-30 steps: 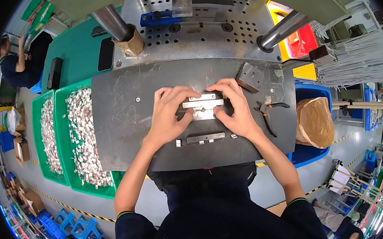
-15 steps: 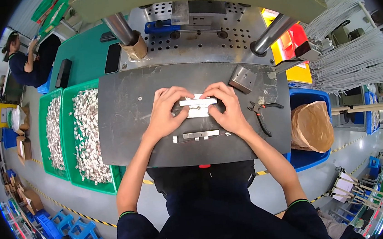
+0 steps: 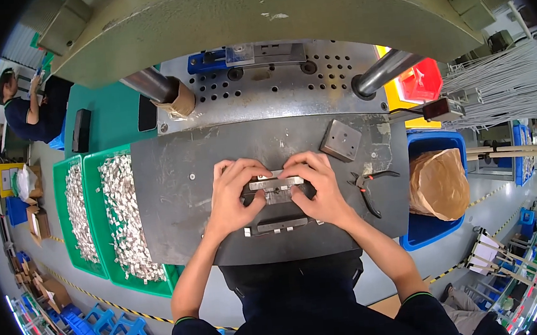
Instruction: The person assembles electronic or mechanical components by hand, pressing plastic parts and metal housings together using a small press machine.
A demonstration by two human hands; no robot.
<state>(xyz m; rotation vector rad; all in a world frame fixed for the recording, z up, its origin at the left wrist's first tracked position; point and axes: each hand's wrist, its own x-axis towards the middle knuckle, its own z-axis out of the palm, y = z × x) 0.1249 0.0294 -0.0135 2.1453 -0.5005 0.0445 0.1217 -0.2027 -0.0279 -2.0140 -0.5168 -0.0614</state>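
My left hand (image 3: 236, 196) and my right hand (image 3: 317, 192) face each other over the dark work plate. Between them lies a small metal fixture (image 3: 277, 196) with a narrow metal bar (image 3: 276, 183) across it. Fingers of both hands bend over the bar's far side, thumbs on the near side, gripping it from each end. My fingertips partly hide it. Closer to me, a second metal bar (image 3: 282, 224) lies on the plate, with several small light pieces along its near edge.
A steel block (image 3: 341, 141) and orange-and-black pliers (image 3: 369, 190) lie right of my hands. Green bins (image 3: 99, 215) of small metal parts stand left; a blue bin (image 3: 415, 242) with brown paper stands right. The press beam (image 3: 269, 24) spans ahead. Another person (image 3: 34, 118) sits far left.
My head view has tilted up, so the plate sits lower and more of the press beam shows. Both hands stay at the metal bar, with only slight finger movement.
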